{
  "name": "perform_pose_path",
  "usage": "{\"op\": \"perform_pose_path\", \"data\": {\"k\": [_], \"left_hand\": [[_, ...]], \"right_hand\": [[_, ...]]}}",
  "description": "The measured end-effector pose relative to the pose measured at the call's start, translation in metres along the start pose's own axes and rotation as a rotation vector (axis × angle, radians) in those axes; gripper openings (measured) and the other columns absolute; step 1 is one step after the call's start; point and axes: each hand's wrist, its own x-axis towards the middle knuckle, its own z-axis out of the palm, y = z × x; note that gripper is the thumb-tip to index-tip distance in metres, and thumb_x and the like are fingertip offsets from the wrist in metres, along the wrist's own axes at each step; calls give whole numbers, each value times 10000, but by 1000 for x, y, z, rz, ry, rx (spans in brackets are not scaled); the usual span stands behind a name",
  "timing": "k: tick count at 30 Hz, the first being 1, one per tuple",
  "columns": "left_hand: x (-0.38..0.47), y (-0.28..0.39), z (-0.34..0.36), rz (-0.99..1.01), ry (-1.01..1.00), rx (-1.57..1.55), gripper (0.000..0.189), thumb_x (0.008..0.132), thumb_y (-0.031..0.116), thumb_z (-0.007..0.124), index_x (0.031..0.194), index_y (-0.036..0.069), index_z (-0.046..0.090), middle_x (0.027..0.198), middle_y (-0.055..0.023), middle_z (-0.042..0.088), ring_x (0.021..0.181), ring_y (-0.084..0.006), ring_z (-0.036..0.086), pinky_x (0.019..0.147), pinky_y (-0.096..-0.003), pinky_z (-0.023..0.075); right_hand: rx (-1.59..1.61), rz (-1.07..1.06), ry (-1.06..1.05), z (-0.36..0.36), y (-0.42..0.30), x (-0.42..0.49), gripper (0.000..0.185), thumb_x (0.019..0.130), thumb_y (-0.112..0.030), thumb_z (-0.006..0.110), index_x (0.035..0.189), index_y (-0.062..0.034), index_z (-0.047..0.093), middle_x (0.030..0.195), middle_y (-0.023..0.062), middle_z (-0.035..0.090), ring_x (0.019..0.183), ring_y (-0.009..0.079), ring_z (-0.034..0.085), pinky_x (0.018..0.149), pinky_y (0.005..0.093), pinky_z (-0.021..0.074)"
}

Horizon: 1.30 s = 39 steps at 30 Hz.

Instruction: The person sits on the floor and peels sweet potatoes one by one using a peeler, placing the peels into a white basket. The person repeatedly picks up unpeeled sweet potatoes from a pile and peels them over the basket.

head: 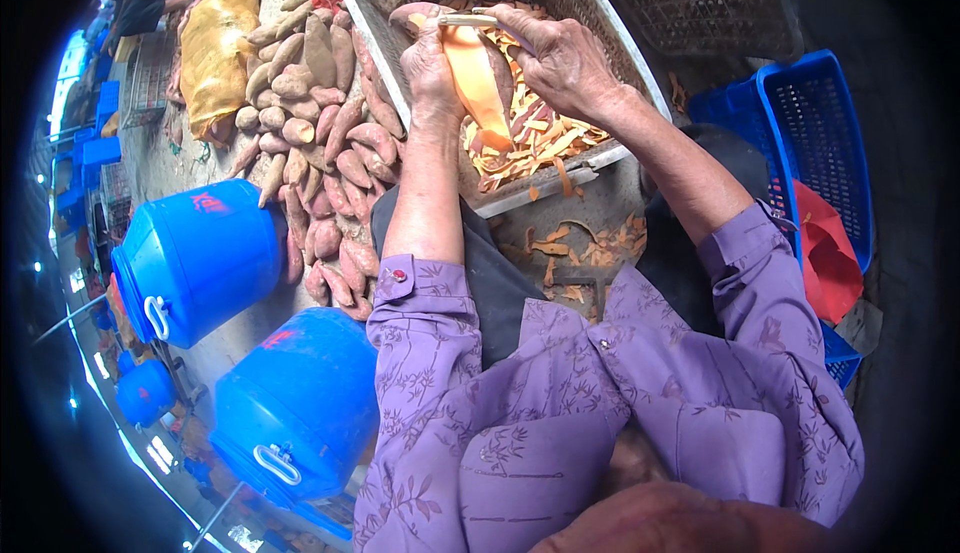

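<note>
My left hand (435, 69) grips a large sweet potato (474, 77) by its upper end, over a dirty white plastic crate (630, 43). Bare orange flesh shows along the side facing me, while reddish skin remains on its right edge. In my right hand (566, 58) is a peeler (469, 20), which lies across the top of the sweet potato. Its blade is too small to make out. Orange and reddish peelings (551, 148) cover the crate's bottom below both hands.
A heap of unpeeled sweet potatoes (330, 133) lies left of the crate, beside a yellow mesh sack (219, 54). Two blue plastic drums (217, 245) stand nearer on the left. At the right is a blue basket (821, 95) with a red sheet (829, 253). Scattered peelings (615, 245) lie between my legs.
</note>
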Motion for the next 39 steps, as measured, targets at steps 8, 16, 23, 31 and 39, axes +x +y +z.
{"op": "perform_pose_path", "data": {"k": [8, 16, 23, 31, 39], "left_hand": [[33, -15, -25, 228, 470, -62, 177, 872, 170, 596, 990, 41, 571, 916, -65, 622, 824, -205, 629, 712, -323, 561], [31, 18, -57, -48, 67, -440, 318, 896, 367, 476, 987, 71, 548, 873, -92, 630, 771, -247, 635, 687, -385, 552], [5, 2, -5, -117, -51, -205, 310, 897, 310, 552, 942, 7, 600, 852, -83, 636, 728, -175, 630, 661, -274, 531], [2, -2, -2, -2, 66, -111, 239, 873, 227, 593, 901, -9, 610, 792, -65, 622, 675, -149, 613, 622, -248, 517], [32, 7, -36, 125, 438, -214, 312, 885, 365, 514, 1014, 92, 590, 926, -103, 642, 802, -257, 640, 739, -411, 555]], "right_hand": [[-13, 58, -231, -10, -23, -93, 534, 845, -24, 532, 1360, -131, 434, 655, 126, 538, 599, 264, 570, 555, 395, 468], [256, 68, 44, -41, -3, -88, 454, 839, -56, 551, 1285, -134, 522, 755, 107, 648, 609, 195, 639, 614, 293, 551], [162, 126, -35, -29, -6, -23, 425, 830, -107, 515, 1252, -155, 508, 721, 159, 630, 575, 293, 617, 569, 407, 509], [88, 108, -121, -4, -7, -20, 498, 833, -78, 525, 1321, -44, 433, 806, 213, 634, 645, 280, 645, 605, 398, 532], [141, -74, -114, -10, -18, -112, 513, 813, -31, 552, 1307, -158, 493, 621, 106, 567, 528, 224, 581, 470, 350, 481]]}}
